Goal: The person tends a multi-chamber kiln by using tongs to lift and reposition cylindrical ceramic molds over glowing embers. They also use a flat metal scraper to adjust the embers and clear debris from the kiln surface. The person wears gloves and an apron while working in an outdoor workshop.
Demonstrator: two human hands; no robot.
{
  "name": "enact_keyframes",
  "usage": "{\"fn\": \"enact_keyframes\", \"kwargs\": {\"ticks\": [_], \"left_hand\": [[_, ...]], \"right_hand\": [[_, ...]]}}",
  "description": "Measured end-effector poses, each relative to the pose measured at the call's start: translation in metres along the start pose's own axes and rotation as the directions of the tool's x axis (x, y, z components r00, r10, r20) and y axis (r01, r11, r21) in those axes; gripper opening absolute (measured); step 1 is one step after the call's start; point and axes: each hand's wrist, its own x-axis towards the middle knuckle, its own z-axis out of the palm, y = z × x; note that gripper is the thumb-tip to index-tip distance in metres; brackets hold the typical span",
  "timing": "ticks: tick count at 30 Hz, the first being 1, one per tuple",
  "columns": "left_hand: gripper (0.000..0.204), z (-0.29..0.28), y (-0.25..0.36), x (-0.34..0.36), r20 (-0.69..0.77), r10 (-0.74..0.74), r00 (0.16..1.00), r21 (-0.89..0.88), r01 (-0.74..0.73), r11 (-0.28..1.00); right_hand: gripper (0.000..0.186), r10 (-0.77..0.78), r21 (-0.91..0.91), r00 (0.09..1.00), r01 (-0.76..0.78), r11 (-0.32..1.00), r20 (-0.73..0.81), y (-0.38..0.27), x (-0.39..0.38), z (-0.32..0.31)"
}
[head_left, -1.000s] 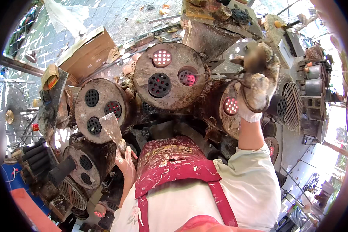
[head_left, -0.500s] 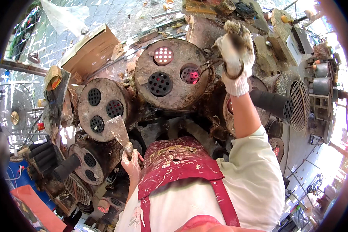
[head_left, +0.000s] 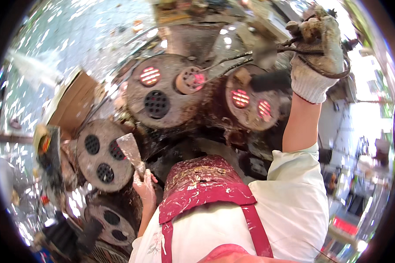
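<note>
In a dirty white knitted glove, my right hand is closed around the looped handles of long dark metal tongs. Their tips grip a pale honeycomb coal briquette, glowing pink on one side. It stands partly out of a hole in the round middle stove. Two other holes there hold a bright glowing briquette and a black one. My bare left hand, whitened with residue, is wrapped around the handle of a scraper, its flat blade pointing up near the left stove.
To the right, another stove has glowing holes and a black briquette lying across its top. A further stove stands at lower left. Behind the left stove is an open cardboard box.
My right hand has moved right, and the briquette in the tongs has risen partly out of its hole. The view has shifted and turned. My left hand still holds the scraper.
</note>
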Motion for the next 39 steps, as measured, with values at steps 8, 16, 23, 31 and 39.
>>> {"fn": "enact_keyframes", "kwargs": {"ticks": [8,16,23,31,39], "left_hand": [[0.011,0.074,0.025,-0.010,0.184,0.036,0.982,0.046,-0.045,0.998],[0.010,0.183,0.014,-0.074,0.286,0.072,0.955,0.031,-0.084,0.996],[0.007,0.228,0.013,-0.129,0.305,0.063,0.950,0.130,-0.108,0.986],[0.028,0.196,0.015,-0.122,0.233,0.047,0.971,0.139,-0.081,0.987],[0.025,0.131,0.004,-0.097,-0.009,0.113,0.994,-0.157,-0.113,0.981]], "right_hand": [[0.036,-0.032,-0.045,0.991,0.026,0.999,-0.130,-0.207,0.005,-0.175],[0.045,-0.390,-0.545,0.867,0.175,0.820,-0.309,-0.314,-0.021,-0.312],[0.029,-0.658,-0.737,0.693,0.275,0.617,-0.293,-0.228,-0.023,-0.447],[0.056,-0.243,-0.426,0.907,0.081,0.901,-0.343,-0.291,-0.075,-0.412],[0.098,0.018,0.006,0.999,-0.018,1.000,-0.036,-0.198,-0.071,-0.176]]}}
